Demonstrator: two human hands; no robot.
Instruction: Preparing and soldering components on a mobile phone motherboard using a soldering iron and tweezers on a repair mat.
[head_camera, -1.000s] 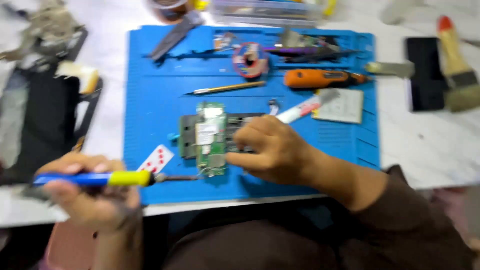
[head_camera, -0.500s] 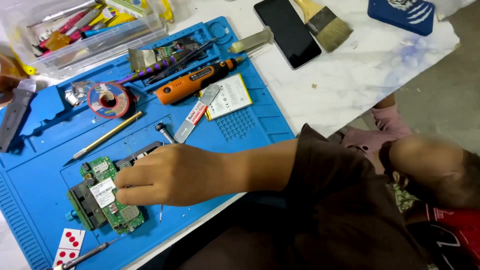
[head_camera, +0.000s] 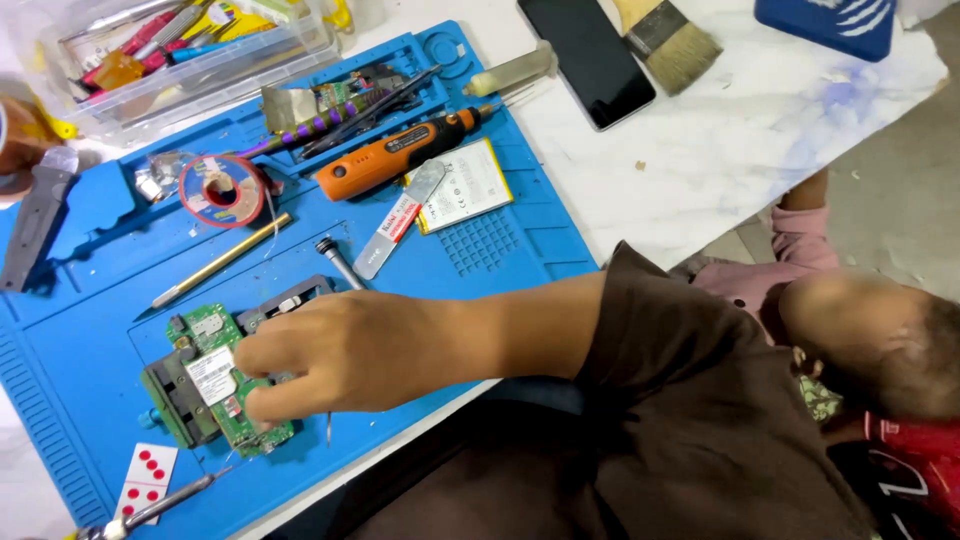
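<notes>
My right hand (head_camera: 340, 350) reaches in from the right and rests on a green circuit board (head_camera: 212, 372), fingers curled around its right edge. The board is clamped in a dark holder (head_camera: 168, 398) on a blue work mat (head_camera: 70, 360). The metal tip of a soldering iron (head_camera: 165, 505) pokes in at the bottom left, near a white tile with red dots (head_camera: 145, 478). My left hand is out of view.
On the mat lie a solder spool (head_camera: 222, 190), an orange electric screwdriver (head_camera: 395, 155), a brass-handled knife (head_camera: 220, 260) and a flat pry tool (head_camera: 400, 215). A clear tool box (head_camera: 180, 50), phone (head_camera: 585, 55) and brush (head_camera: 665, 35) sit behind. Another person (head_camera: 880, 340) crouches at the right.
The view has swung to the right and tilted. My left hand with the soldering iron has gone out of view. My right hand has stayed on the board.
</notes>
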